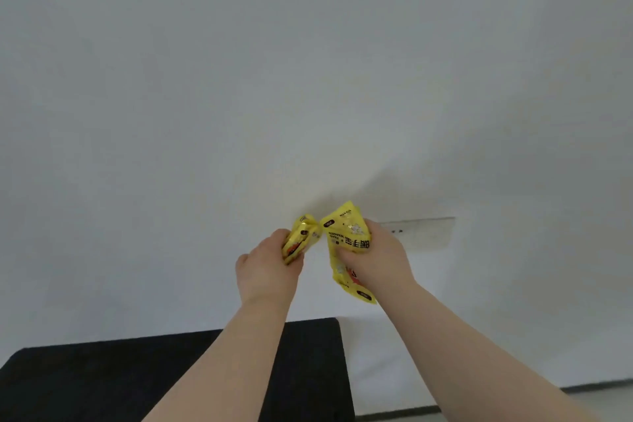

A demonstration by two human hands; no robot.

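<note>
Both my hands are raised in front of a white wall, each gripping part of a yellow hand-warmer packet. My left hand (267, 267) curls round the smaller crumpled yellow piece (303, 236). My right hand (375, 255) holds the larger yellow packet (346, 233), thumb across its printed face, with its lower end hanging below the palm. The two yellow parts meet at a narrow point between my hands; whether they are one torn packet or two packets I cannot tell.
A black table (102, 384) lies below my forearms at the lower left. A white wall socket plate (421, 228) sits on the wall just right of my right hand. A dark skirting and grey floor (599, 394) show at the lower right.
</note>
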